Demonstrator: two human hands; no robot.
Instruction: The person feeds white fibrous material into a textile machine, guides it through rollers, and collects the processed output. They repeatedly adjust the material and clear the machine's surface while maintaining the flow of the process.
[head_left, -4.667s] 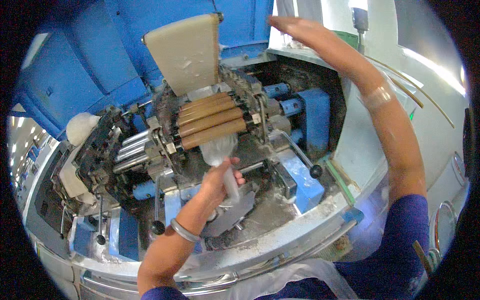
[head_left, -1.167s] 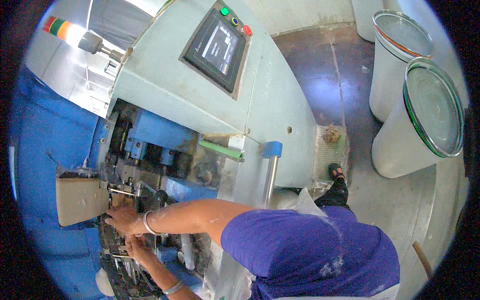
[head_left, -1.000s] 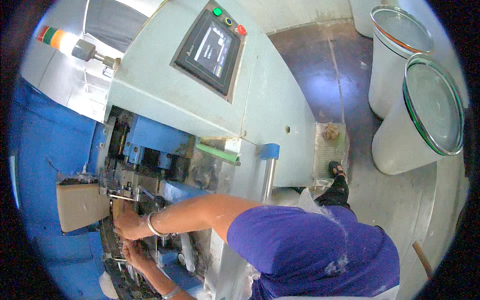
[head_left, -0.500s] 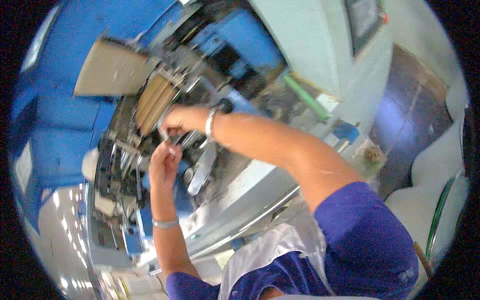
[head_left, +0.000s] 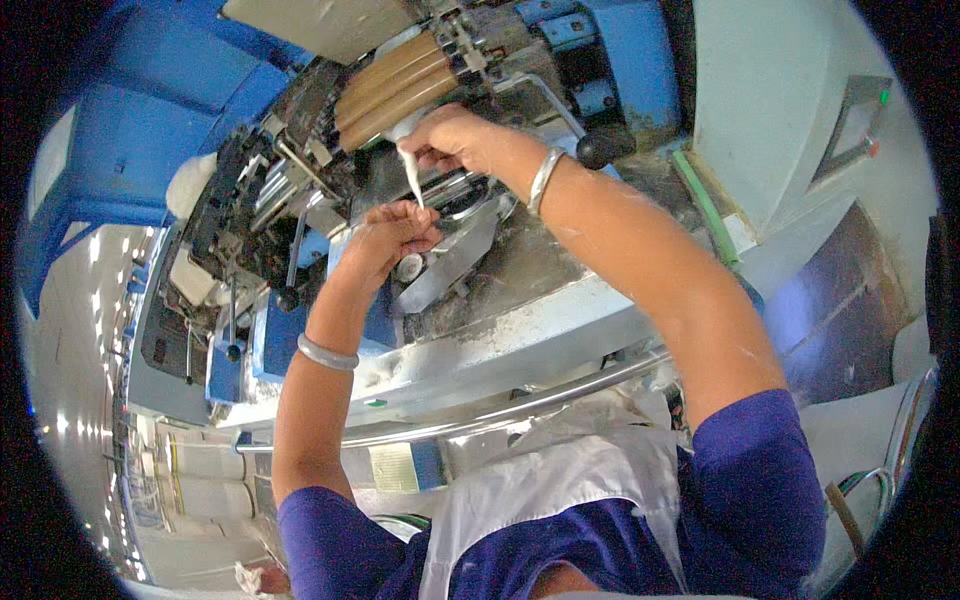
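Note:
A soft strand of white fibre stretches between my two hands, tapering to a point at its lower end. My left hand pinches that thin tip between thumb and fingers. Higher up and to the right, my right hand has its fingers curled round the thicker part, close under the tan rollers. Just below the hands, a grey metal guide plate slants across the machine, with a small round white part beside my left fingers.
A crank-like metal bar with a black knob stands right of my right wrist. Black-knobbed levers are left of my left forearm. A chrome rail runs along the machine's front. A green strip lies at the right.
The view has swung, so the machine sits more level and the rollers appear higher. My hands have drawn somewhat apart, and the white strand now shows plainly between them.

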